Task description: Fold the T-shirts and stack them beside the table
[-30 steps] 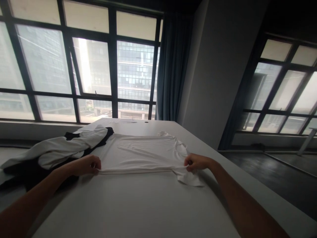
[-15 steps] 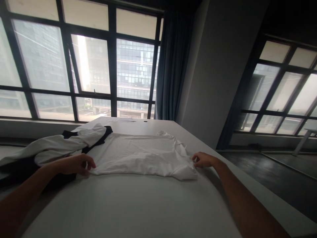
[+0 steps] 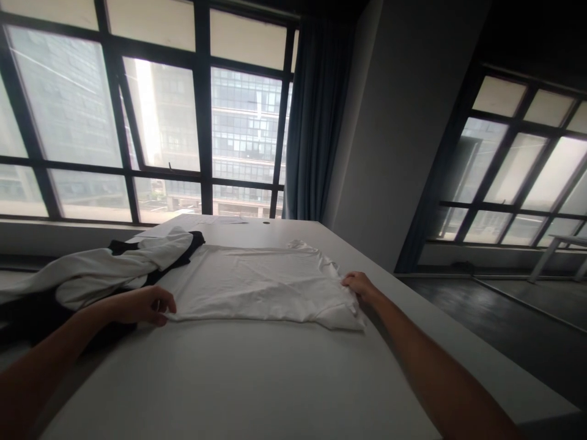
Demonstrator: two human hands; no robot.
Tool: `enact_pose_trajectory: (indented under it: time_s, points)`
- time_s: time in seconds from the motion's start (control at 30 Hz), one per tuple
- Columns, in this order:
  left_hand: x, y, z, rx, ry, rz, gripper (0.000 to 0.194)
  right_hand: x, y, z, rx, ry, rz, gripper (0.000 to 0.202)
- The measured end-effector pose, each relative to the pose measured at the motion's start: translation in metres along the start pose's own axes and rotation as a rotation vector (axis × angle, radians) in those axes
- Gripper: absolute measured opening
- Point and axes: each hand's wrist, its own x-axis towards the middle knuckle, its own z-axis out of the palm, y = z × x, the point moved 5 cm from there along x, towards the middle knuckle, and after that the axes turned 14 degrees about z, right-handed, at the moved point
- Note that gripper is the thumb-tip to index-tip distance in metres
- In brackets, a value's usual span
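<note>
Right hand (image 3: 363, 286) has been moving farther along the end of the white, thin cloth shirt (image 3: 261, 281), away from its near corner.
Beyond the left fingers, a crumpled black-and-white fabric heap (image 3: 123, 266) is crowding the shirt's side, while white paper sheets (image 3: 224, 220) are lying far ahead on the smooth white table (image 3: 238, 379). Both forearms are reaching forward and inward, the left one passing over part of the heap. The left hand (image 3: 145, 304) is curling, thumb and fingertips clamping the shirt's near corner; the right fingertips are touching its edge opposite, their exact gap being impossible to tell. Between both hands, the shirt is lying flat, slightly wrinkled.
</note>
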Motion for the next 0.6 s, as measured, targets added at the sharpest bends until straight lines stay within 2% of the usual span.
enact_pose_trajectory:
  time_s: [0.07,0.13,0.23,0.3,0.33,0.43,0.6]
  points:
    - [-0.001,0.002,0.001,-0.03,-0.036,0.002,0.049,0.002,0.003,-0.009,0.019,0.032,0.027,0.006]
    - [-0.001,0.003,0.0,-0.039,-0.039,-0.001,0.05,0.0,0.0,-0.019,-0.018,0.129,-0.041,0.007]
    - [-0.001,0.005,0.001,-0.073,-0.062,0.013,0.051,-0.012,-0.019,-0.025,-0.247,0.292,-0.371,0.01]
    - [-0.002,0.005,0.002,-0.094,-0.073,0.024,0.052,-0.02,-0.026,-0.017,-0.449,0.273,-0.502,0.019]
    - [-0.002,0.005,0.002,-0.105,-0.076,0.026,0.051,-0.02,-0.026,-0.011,-0.54,0.221,-0.492,0.022]
    - [-0.005,0.006,0.003,-0.138,-0.082,0.023,0.049,-0.017,-0.015,-0.001,-0.749,0.074,-0.33,0.027]
    - [-0.006,0.018,0.002,-0.112,-0.089,0.053,0.045,-0.013,-0.004,-0.01,-0.817,0.075,-0.182,0.028]
